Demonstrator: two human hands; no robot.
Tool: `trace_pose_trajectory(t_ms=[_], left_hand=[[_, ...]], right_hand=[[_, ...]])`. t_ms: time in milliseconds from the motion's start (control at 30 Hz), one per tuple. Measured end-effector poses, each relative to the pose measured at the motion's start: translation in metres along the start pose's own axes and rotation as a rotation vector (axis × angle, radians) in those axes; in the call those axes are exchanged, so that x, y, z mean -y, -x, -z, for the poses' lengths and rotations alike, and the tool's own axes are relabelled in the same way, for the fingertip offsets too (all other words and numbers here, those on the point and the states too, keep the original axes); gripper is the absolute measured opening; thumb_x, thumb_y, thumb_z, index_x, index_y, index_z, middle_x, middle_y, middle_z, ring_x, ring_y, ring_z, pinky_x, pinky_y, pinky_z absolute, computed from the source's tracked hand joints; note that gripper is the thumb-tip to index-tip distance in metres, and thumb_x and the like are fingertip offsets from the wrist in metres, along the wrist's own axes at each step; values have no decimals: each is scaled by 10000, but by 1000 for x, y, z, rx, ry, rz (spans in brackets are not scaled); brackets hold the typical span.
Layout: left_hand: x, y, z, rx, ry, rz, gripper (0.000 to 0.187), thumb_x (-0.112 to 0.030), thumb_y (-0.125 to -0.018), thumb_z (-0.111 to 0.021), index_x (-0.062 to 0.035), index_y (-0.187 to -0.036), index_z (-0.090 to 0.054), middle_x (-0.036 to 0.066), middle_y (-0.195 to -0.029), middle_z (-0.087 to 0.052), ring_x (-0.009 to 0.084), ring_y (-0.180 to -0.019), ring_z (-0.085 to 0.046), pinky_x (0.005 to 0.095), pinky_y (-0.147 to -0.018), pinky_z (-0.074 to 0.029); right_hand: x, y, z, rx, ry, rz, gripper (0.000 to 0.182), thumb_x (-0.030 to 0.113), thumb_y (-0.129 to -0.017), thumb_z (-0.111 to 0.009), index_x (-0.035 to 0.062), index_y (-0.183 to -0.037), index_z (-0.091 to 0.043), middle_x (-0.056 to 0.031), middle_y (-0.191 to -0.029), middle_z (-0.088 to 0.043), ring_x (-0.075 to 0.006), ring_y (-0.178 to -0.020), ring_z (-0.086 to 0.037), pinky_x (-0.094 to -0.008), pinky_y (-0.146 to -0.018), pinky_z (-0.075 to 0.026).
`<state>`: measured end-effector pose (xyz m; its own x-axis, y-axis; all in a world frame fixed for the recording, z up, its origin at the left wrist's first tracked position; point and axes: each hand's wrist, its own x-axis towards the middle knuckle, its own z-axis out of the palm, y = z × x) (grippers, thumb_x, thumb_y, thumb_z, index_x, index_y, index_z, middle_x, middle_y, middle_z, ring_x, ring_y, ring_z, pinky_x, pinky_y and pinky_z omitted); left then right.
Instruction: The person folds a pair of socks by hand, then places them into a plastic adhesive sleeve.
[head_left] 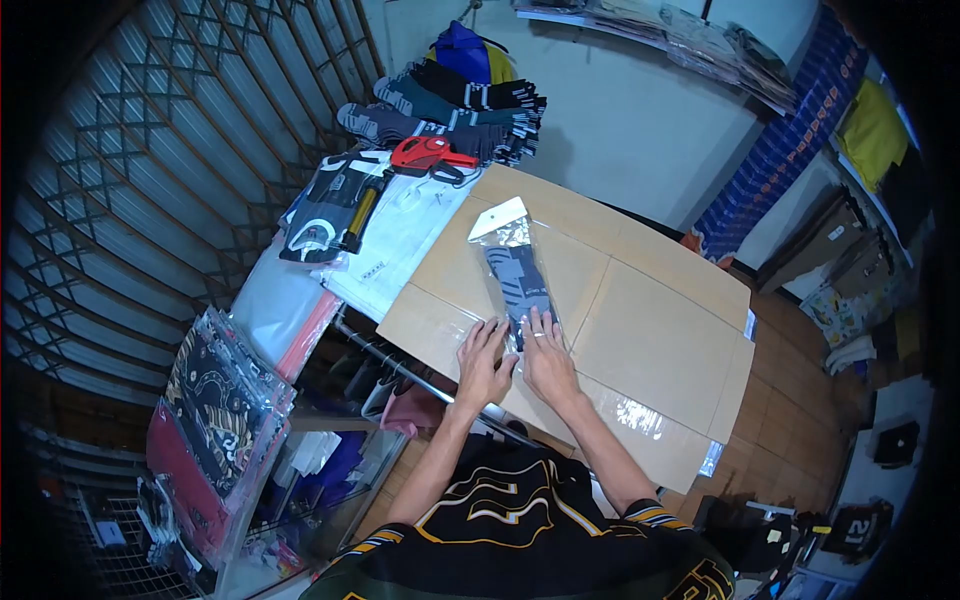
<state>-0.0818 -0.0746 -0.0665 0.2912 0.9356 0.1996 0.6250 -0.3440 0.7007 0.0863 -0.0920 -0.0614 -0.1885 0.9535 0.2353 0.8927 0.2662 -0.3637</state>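
A clear plastic packet with grey and dark blue socks [517, 277] lies on a flattened cardboard sheet [650, 340]. Its white header flap [499, 217] points away from me. My right hand [546, 360] rests on the near end of the packet, its fingers spread flat over the plastic. Just beside it, at the packet's left edge, my left hand [485, 362] lies on the cardboard with its fingers apart. Part of the packet's near end is hidden by my hands.
Left of the cardboard are a red label gun [432, 155] and packaged garments [335, 210]. Stacked socks [440, 110] sit at the back. Bagged clothes [225, 410] stand at the left, near a metal rail [400, 368]. A folding metal gate [150, 150] is behind them.
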Motion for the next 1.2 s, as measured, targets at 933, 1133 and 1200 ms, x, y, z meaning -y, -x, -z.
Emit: trace_pose_trajectory(t_ms=[933,1133,1200], left_hand=[[1,-3,1,-97,37,-26,706,-244,-867,-781,19,-1454,-491,238,-1410,-567,422,-1367,-471,526,-1146,-334],[11,-11,-8,-182,249,177,543,-212,-936,-746,41,-1379,-558,208,-1183,-697,303,-1082,-684,416,-974,-506],[11,-15,-11,-188,237,179,545,-187,-923,-756,40,-1377,-559,196,-1126,-713,290,-1056,-691,411,-952,-515]], right_hand=[[-11,28,34,-186,-452,-167,226,70,-839,-697,-12,-1049,-681,-190,-1060,-705,-341,-1041,-673,-419,-914,-527],[-43,1,39,-332,-685,-610,267,212,-880,-795,-24,-915,-676,-124,-816,-716,-198,-717,-683,-362,-680,-560],[-49,-8,40,-255,-634,-605,282,235,-870,-799,-16,-933,-687,-120,-825,-731,-195,-737,-697,-354,-692,-562]])
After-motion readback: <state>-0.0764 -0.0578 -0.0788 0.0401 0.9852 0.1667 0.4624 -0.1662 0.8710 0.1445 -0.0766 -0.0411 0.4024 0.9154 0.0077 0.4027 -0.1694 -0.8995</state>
